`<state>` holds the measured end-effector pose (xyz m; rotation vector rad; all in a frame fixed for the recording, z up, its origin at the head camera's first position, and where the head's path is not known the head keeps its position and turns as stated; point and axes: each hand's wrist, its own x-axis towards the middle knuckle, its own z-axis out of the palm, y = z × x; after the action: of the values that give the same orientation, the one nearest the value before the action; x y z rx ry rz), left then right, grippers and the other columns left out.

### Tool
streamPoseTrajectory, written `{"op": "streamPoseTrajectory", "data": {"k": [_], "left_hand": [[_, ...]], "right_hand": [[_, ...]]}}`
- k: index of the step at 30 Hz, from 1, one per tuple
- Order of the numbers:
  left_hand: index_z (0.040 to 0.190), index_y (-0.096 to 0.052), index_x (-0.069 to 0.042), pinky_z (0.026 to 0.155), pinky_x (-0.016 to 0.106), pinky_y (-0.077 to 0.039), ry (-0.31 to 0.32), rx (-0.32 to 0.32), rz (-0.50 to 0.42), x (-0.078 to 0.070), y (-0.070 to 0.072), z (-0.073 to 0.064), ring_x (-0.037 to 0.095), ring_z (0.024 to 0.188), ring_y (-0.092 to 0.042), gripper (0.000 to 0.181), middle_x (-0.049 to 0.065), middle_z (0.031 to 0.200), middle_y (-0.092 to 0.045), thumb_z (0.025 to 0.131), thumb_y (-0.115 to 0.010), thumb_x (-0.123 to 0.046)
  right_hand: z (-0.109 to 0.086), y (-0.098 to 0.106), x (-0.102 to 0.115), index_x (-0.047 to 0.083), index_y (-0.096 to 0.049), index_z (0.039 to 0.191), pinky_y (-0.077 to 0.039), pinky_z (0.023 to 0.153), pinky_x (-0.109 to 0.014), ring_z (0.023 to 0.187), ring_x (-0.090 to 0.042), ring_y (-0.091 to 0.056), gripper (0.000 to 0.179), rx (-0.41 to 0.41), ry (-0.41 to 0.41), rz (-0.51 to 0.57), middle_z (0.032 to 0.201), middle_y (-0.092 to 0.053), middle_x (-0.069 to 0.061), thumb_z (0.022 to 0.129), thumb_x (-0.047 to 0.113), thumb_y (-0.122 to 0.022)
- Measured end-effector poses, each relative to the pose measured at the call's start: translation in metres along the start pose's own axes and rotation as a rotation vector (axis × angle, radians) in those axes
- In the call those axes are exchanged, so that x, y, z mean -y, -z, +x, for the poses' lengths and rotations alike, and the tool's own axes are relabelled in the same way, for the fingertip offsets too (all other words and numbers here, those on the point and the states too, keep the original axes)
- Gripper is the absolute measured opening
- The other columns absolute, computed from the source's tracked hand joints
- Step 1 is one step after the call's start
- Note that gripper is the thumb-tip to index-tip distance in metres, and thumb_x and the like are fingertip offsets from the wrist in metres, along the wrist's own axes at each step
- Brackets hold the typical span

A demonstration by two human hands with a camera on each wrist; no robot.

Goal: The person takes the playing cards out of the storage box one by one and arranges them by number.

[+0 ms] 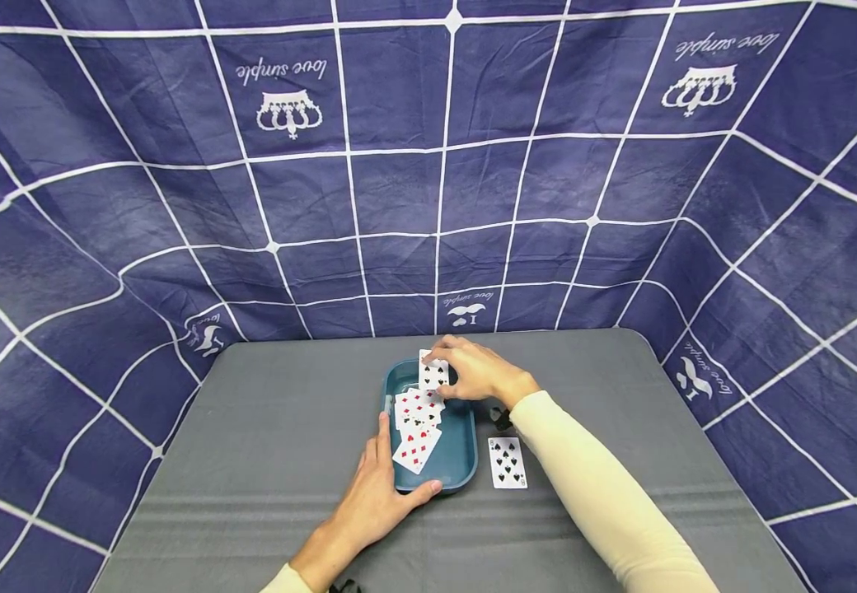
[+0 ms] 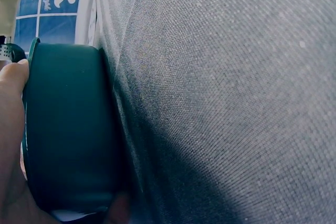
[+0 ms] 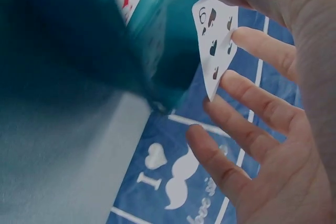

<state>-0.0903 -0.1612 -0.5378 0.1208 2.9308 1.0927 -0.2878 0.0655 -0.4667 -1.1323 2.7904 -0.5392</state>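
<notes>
A dark teal tray [image 1: 461, 445] stands on the grey table, with several loose playing cards [image 1: 417, 405] overlapping along its left half; diamonds, hearts and clubs show. My left hand [image 1: 375, 494] holds the tray's near left corner, fingers along the left side and thumb at the near rim. In the left wrist view the thumb [image 2: 14, 80] rests at the tray rim. Over the tray's far end my right hand [image 1: 476, 371] pinches a white spade card [image 1: 433, 375], tilted upright, face toward me. In the right wrist view that spade card [image 3: 214, 45] sits between thumb and fingertips.
Another spade card [image 1: 508, 463] lies face up on the table, right of the tray. A small black object [image 1: 500, 418] shows beside my right wrist. Blue cloth [image 1: 391, 189] with white lines hangs behind and at both sides of the grey table [image 1: 288, 428].
</notes>
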Motion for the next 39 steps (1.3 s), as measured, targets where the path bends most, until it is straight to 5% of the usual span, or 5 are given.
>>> {"op": "streamPoseTrajectory", "data": {"k": [39], "left_hand": [[0.187,-0.008,-0.002,0.118,0.062,-0.055,-0.003,-0.004,0.003,0.004,0.000,0.001,0.044,0.145,-0.061,0.152,0.026,0.153,-0.058,0.086,-0.092,-0.078]], "right_hand": [[-0.018,-0.002,-0.084,0.004,-0.076,0.149,-0.049,0.131,-0.063,0.150,-0.046,-0.064,0.049,-0.120,-0.110,0.096,0.157,-0.067,-0.024,0.103,0.019,-0.084]]}}
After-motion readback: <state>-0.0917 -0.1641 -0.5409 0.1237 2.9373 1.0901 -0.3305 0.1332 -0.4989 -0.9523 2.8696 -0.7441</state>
